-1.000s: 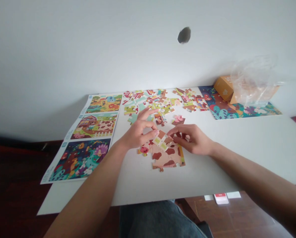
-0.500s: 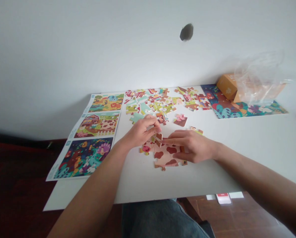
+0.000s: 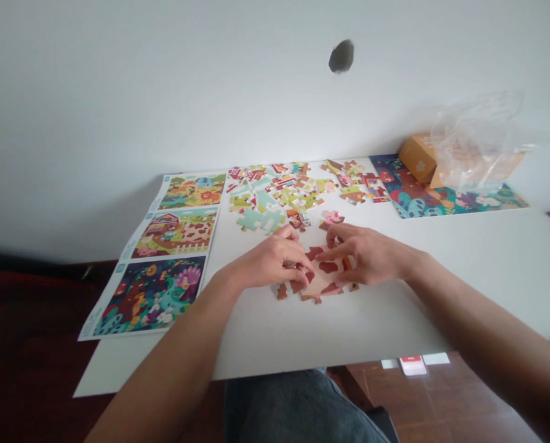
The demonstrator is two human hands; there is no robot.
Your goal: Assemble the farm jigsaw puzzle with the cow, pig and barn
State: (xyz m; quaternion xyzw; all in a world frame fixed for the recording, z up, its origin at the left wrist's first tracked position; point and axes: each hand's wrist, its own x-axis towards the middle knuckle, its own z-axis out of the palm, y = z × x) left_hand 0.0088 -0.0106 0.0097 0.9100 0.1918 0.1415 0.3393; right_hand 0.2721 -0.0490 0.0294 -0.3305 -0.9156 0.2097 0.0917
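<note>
Cow-spot puzzle [image 3: 325, 278] on white table [image 3: 386, 320], right under both hands, partly covered by fingers. Left hand [image 3: 270, 258] at puzzle's left edge, fingers curled, can't tell if pinching a piece. Right hand [image 3: 367, 255] spread on top, not clamped. Hands nearly together. Loose pieces [image 3: 275, 200] past puzzle, pig piece [image 3: 331, 217] just beyond it, picture sheets [image 3: 176, 249] left of it.

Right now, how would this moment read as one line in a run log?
left hand: fingers on cow-spotted jigsaw section | right hand: fingers on same section | nearby: loose puzzle pieces, printed picture sheet
</note>
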